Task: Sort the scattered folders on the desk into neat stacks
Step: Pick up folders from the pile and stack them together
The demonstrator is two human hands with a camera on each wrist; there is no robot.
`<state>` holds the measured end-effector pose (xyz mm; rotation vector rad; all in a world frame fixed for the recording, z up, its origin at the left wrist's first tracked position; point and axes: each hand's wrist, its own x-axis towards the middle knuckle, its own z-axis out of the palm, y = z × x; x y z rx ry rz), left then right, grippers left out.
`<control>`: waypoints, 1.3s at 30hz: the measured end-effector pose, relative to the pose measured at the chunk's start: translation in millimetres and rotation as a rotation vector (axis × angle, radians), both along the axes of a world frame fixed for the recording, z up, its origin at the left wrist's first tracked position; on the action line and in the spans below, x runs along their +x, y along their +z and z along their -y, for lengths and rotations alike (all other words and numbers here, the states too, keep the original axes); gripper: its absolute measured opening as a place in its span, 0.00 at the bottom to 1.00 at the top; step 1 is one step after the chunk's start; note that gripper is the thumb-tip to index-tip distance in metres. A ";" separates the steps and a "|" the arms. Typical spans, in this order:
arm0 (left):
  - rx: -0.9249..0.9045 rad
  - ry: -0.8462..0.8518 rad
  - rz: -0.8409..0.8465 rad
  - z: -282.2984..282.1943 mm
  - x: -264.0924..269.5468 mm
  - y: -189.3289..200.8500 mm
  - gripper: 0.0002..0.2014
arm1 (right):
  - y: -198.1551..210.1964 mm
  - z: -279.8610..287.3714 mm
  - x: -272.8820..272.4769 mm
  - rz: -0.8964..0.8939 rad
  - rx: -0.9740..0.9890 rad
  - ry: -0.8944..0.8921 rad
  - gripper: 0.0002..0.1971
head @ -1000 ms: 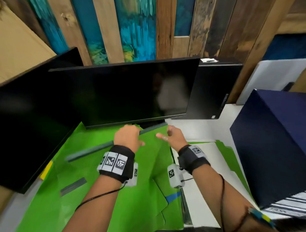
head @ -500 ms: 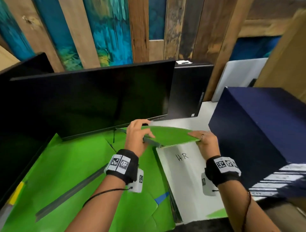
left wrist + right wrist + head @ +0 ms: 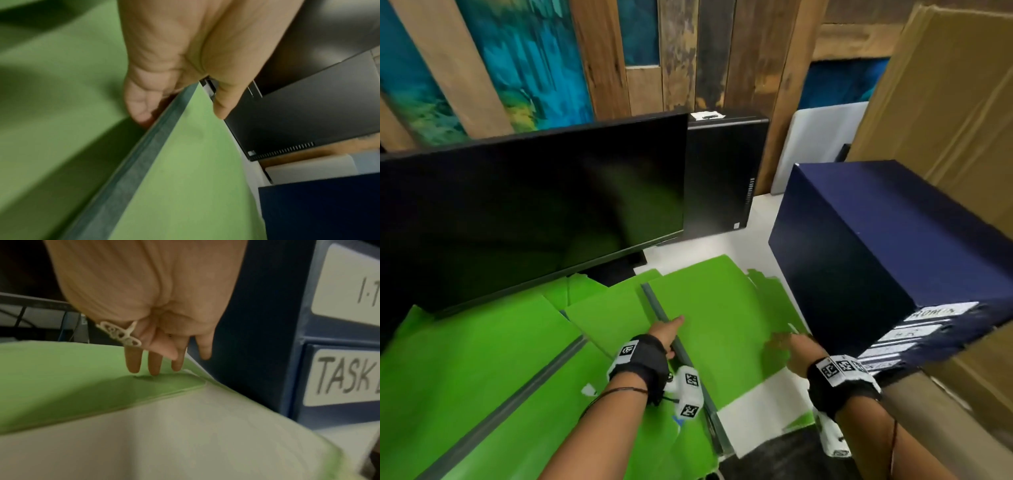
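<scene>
Left hand (image 3: 666, 334) grip pinches green folder (image 3: 717, 318) by its grey spine, right hand (image 3: 789, 346) fingers apparently flat, released, on its far edge; square both edges over white folder (image 3: 763, 407) on worktop before letting go.

Head looks down; wrists close on folder (image 3: 715, 318)

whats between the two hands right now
In the head view, only the green folder's cover spans between the left hand, gripping its grey spine, and the right hand, resting on its right edge.
</scene>
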<state>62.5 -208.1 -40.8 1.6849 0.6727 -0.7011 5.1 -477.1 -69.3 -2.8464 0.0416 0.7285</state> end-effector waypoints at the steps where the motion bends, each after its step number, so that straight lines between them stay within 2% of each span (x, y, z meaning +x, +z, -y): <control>1: 0.049 -0.026 0.007 3.8 0.1 -3.0 0.31 | 1.2 -0.4 6.5 0.049 0.020 -0.092 0.30; 3: 0.145 -0.057 0.035 12.0 1.5 -11.5 0.31 | 2.4 2.7 22.0 0.153 0.035 -0.251 0.25; 5: 0.192 -0.060 0.050 17.9 1.5 -15.5 0.30 | 1.4 7.2 36.7 0.183 0.063 -0.346 0.24; 8: 0.198 -0.038 0.041 23.3 1.9 -16.7 0.29 | -11.5 10.3 49.7 0.117 0.160 -0.482 0.30; 11: 0.138 -0.001 0.010 26.5 6.0 -16.2 0.35 | -26.2 6.5 54.0 0.069 0.203 -0.595 0.39; 14: 0.127 -0.034 0.007 29.9 10.8 -14.5 0.41 | -28.3 3.7 57.0 0.074 0.187 -0.651 0.38; 18: 0.135 -0.086 0.067 40.5 12.6 -11.5 0.42 | -23.7 8.1 62.8 0.065 0.271 -0.737 0.35; 22: 0.064 -0.019 0.205 54.8 15.1 4.0 0.33 | -21.8 6.0 65.4 0.140 0.434 -0.835 0.35; 25: 0.026 0.038 0.347 52.3 24.5 24.6 0.26 | -5.2 1.8 69.6 0.227 0.576 -0.908 0.38; 27: -0.020 0.049 0.453 46.1 30.3 45.4 0.22 | 15.0 -2.0 76.3 0.332 0.724 -0.912 0.40; 30: -0.117 0.086 0.625 34.0 34.5 77.3 0.17 | 56.9 -7.5 92.4 0.513 0.829 -0.853 0.52; 31: -0.121 0.094 0.682 30.1 35.2 86.0 0.19 | 73.5 -8.4 97.4 0.569 0.831 -0.826 0.53; 33: -0.093 0.085 0.784 24.1 35.4 99.5 0.24 | 101.5 -7.9 106.2 0.663 0.865 -0.773 0.48; 35: -0.023 0.065 0.824 19.7 34.9 105.4 0.25 | 118.3 -8.1 107.6 0.719 0.900 -0.717 0.43; 37: 0.017 0.036 0.842 15.0 33.2 106.6 0.28 | 119.6 -8.3 105.0 0.723 0.925 -0.664 0.45; 39: 0.043 -0.014 0.863 9.8 30.0 109.0 0.38 | 111.0 -6.6 101.9 0.676 0.958 -0.621 0.49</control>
